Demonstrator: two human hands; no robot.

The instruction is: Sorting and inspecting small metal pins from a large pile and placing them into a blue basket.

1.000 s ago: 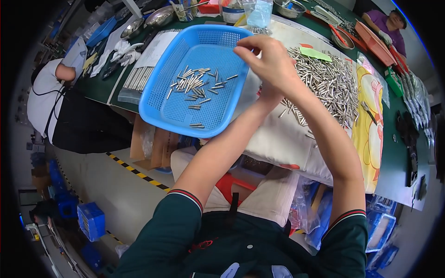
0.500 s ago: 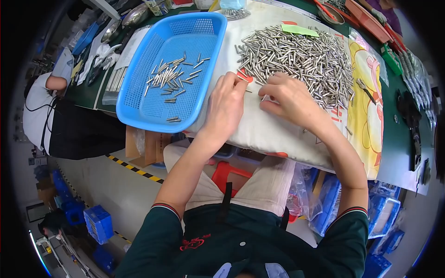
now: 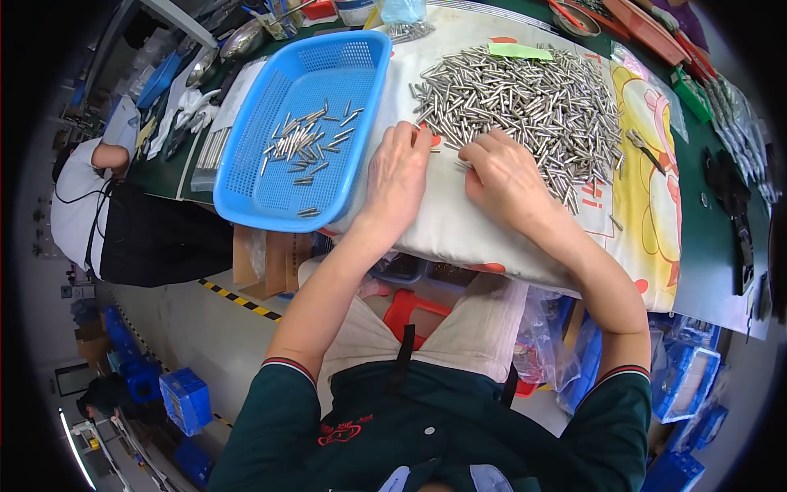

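Note:
A wide heap of short silvery metal pins [image 3: 525, 102] lies on the pale printed cloth [image 3: 447, 209] in front of me. At the heap's near left edge, my left hand [image 3: 398, 176] has its fingers bent together, and a pin end [image 3: 435, 150] shows beside the fingertips. My right hand [image 3: 510, 176] is curled at the near side of the heap, thumb and fingers pinched, with a pin tip [image 3: 461, 165] sticking out. Left of my hands stands a blue mesh basket [image 3: 328, 70], where several loose pins [image 3: 299, 141] lie scattered.
A green paper strip [image 3: 520, 52] rests on the heap's far edge. Pliers [image 3: 648, 153] lie to the right on the yellow cloth print. Gloves [image 3: 193, 111] and long rods [image 3: 215, 148] lie left of the basket. Another person in a white top [image 3: 78, 197] is at the far left.
Both hands have shifted slightly within the view, staying by the near edge of the heap. The right fingers have curled closer in, and the pins at the fingertips sit differently.

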